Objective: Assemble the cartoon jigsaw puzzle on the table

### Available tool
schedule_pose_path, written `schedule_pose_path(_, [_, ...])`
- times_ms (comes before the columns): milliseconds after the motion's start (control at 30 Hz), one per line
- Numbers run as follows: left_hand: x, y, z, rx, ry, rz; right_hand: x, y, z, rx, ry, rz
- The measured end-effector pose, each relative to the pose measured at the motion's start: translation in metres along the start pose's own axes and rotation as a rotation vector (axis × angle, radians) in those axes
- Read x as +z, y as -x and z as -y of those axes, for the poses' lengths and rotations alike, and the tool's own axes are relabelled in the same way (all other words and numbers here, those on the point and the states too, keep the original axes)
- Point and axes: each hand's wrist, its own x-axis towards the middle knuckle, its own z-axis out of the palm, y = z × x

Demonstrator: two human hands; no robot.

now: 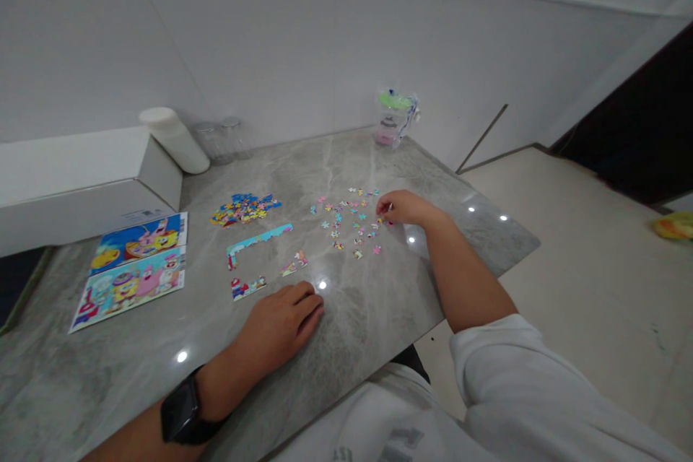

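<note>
My right hand [401, 207] is over the right side of a scatter of loose puzzle pieces [354, 216], its fingertips pinched at a small piece mostly hidden by them. My left hand [286, 317] rests on the counter nearer to me, palm down with loosely bent fingers, holding nothing. Just beyond it lie a small joined section [294, 264] and a larger joined corner section [247, 288]. A joined light-blue border strip [260, 236] runs above these. Farther back is a heap of blue and yellow puzzle pieces [246, 208].
Two printed cartoon pictures [135, 260] lie at the left, in front of a white box [81, 184]. A white bottle [174, 141] leans by the box, beside clear glasses [221, 141]. A plastic bag with a green-topped item [394, 118] stands near the wall. The grey counter [368, 325] ends at right.
</note>
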Motion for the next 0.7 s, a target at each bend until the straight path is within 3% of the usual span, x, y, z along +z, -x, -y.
schedule_pose_path(300, [0.001,0.000,0.000,-0.008,0.010,0.004,0.007,0.001,0.014,-0.138,0.005,0.110])
schedule_pose_path(700, [0.004,0.001,0.001,0.004,0.010,0.009,0.013,-0.004,0.012,-0.031,0.061,0.043])
